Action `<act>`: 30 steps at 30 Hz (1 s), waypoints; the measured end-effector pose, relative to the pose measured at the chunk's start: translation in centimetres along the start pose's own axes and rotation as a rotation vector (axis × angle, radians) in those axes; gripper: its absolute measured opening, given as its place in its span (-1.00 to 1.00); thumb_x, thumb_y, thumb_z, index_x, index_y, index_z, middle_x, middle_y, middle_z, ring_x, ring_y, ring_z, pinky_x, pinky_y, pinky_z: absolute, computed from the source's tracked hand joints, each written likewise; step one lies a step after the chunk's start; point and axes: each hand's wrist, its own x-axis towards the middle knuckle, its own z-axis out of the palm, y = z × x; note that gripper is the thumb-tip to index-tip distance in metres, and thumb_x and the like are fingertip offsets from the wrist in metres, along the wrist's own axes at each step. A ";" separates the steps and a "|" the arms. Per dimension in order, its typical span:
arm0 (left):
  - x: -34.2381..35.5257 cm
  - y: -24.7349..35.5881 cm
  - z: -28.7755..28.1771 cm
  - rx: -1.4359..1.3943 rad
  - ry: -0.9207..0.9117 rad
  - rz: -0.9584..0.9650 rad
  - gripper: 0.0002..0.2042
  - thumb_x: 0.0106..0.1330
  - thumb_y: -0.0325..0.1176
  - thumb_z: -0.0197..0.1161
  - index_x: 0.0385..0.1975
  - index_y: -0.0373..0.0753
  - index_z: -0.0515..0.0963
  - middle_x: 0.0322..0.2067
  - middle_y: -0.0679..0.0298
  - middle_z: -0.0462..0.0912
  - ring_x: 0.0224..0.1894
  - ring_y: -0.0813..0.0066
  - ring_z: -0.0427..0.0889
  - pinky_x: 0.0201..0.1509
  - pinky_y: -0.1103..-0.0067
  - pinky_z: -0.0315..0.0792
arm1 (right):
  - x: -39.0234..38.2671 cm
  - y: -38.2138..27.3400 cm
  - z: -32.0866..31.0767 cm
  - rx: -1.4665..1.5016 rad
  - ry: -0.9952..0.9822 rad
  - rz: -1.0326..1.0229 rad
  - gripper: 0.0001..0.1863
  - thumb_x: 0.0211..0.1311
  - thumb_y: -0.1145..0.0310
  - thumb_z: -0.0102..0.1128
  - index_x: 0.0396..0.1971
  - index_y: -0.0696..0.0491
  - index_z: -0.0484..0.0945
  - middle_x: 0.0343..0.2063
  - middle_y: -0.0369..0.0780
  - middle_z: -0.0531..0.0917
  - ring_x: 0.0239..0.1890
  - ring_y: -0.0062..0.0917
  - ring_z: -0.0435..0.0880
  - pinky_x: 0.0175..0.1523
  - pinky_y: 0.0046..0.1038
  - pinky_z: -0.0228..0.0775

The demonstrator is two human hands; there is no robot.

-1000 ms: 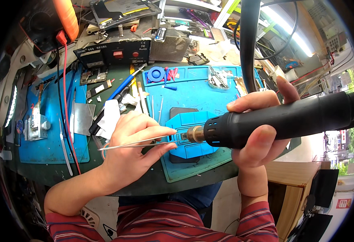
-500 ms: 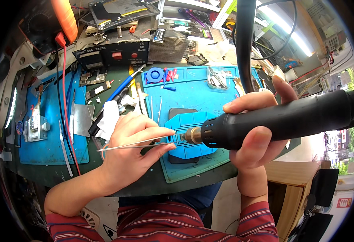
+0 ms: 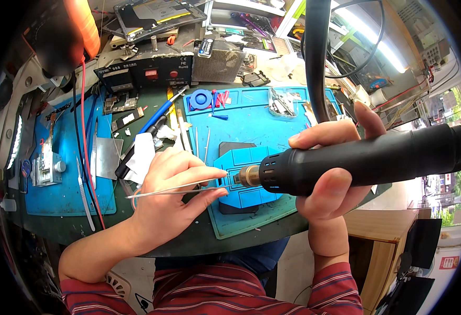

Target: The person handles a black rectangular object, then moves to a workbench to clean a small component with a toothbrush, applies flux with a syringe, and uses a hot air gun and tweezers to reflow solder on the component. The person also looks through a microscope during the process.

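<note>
A black hot air gun (image 3: 377, 160) is gripped from the right by my right hand (image 3: 327, 191), thumb below and fingers over its top. Its brass nozzle (image 3: 249, 176) points left over a blue repair holder (image 3: 254, 199), which rests on a dark pad (image 3: 238, 209). My left hand (image 3: 164, 181) pinches metal tweezers (image 3: 192, 184) between thumb and fingers. The tweezer tips reach a small dark part at the holder's middle, just in front of the nozzle. What exactly they touch is too small to make out.
Under the holder lies a blue work mat (image 3: 230, 118) with a clear box of small parts (image 3: 283, 102) and a blue spool (image 3: 201, 98). A blue-handled tool (image 3: 159, 115) and white paper (image 3: 143, 149) lie left. Red and black leads cross a second mat (image 3: 65, 202). The gun's hose (image 3: 318, 58) rises behind.
The hot air gun and my right hand have shifted very slightly left. My left hand and the tweezers stay almost in place.
</note>
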 end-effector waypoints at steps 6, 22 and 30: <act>0.0 0.1 -0.1 -0.010 0.001 -0.010 -0.71 0.12 -0.36 0.59 -0.15 -0.12 0.74 -0.37 0.33 0.61 -0.28 0.31 0.54 -0.11 0.42 0.35 | 0.2 -0.4 -1.3 0.018 -0.053 0.089 -0.16 0.31 0.06 0.39 0.32 0.30 0.18 -0.30 -0.16 0.76 -0.34 -0.65 0.63 0.15 -0.52 0.41; 0.0 0.0 0.0 -0.001 0.006 -0.002 -0.71 0.11 -0.36 0.59 -0.15 -0.12 0.74 -0.37 0.34 0.61 -0.29 0.31 0.54 -0.11 0.42 0.34 | 0.0 -2.7 1.9 0.339 0.266 0.377 -0.22 0.34 0.05 0.35 0.27 0.26 0.18 -0.27 -0.09 0.73 -0.33 -0.59 0.63 0.08 -0.48 0.45; 0.0 0.1 -0.1 -0.004 0.002 0.005 -0.70 0.10 -0.37 0.59 -0.15 -0.12 0.74 -0.36 0.34 0.61 -0.29 0.32 0.53 -0.10 0.42 0.34 | -0.5 0.5 -1.6 -0.123 -0.023 0.071 -0.39 0.34 0.12 0.34 0.15 0.21 0.31 -0.29 -0.12 0.73 -0.04 -0.51 0.60 0.21 -0.40 0.36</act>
